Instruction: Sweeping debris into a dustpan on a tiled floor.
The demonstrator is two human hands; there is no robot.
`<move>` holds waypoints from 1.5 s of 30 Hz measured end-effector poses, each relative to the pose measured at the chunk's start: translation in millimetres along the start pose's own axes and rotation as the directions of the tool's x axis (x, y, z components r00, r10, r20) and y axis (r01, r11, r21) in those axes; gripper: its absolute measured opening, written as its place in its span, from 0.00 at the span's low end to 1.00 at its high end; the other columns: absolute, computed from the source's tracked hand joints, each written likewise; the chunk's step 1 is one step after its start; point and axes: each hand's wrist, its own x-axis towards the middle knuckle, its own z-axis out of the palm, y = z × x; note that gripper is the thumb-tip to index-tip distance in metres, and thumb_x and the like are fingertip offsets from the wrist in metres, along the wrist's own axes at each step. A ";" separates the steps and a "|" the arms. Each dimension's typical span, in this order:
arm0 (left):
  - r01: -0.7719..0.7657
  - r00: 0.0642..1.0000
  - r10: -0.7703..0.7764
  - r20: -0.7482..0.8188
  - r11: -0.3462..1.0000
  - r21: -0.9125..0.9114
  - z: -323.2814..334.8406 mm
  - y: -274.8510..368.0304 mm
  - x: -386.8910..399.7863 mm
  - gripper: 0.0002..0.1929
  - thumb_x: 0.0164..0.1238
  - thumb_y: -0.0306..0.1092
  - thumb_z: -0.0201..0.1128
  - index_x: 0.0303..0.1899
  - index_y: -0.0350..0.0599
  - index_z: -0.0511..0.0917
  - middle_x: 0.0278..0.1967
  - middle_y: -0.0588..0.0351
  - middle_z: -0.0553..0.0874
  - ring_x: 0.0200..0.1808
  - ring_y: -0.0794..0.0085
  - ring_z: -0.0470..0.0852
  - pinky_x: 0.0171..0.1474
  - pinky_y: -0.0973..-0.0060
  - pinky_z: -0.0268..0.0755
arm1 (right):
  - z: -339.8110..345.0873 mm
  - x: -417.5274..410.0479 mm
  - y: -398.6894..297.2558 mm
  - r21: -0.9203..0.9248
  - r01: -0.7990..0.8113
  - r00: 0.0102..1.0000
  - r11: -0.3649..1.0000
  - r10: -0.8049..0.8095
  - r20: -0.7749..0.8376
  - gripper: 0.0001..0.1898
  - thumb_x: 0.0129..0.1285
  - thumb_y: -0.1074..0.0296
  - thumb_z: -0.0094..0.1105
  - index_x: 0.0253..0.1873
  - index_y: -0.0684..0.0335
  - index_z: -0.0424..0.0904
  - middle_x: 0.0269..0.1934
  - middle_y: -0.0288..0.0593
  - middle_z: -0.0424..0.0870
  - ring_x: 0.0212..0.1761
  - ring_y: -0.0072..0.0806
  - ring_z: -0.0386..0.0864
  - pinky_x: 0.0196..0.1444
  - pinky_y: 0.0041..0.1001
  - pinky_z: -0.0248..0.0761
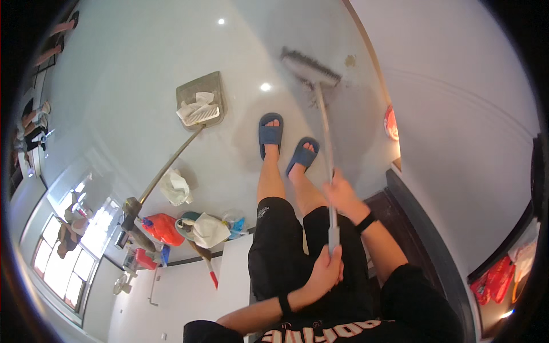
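Note:
Both my hands are closed around the long handle (324, 115) of a broom. My left hand (327, 270) grips its grey top end, close to my lap. Farther down the shaft is my right hand (347, 198), slightly blurred. The broom head (309, 70) with dark bristles rests on the pale floor, beyond my blue slippers. Dark fluff (316, 102) lies beside the head, on the side nearer me. To the left, a grey long-handled dustpan (184, 92) holds crumpled white paper (201, 103) and a white toothed strip (199, 116).
A brownish patch (350, 60) marks the floor near the right wall (441, 107). Left of my legs are a crumpled white bag (176, 187), a red bag (165, 229) and a lined bin (209, 230). People (36, 122) appear at the far left edge.

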 end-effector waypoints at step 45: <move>-0.513 0.852 -0.521 -0.055 -0.851 0.107 -26.8 -304.9 68.4 0.14 0.64 0.43 0.61 0.36 0.39 0.76 0.23 0.38 0.83 0.30 0.43 0.84 0.35 0.52 0.77 | 454.9 -249.4 268.5 0.633 0.252 0.561 -0.732 0.644 0.521 0.20 0.61 0.53 0.45 0.24 0.64 0.69 0.16 0.43 0.71 0.12 0.30 0.66 0.15 0.29 0.58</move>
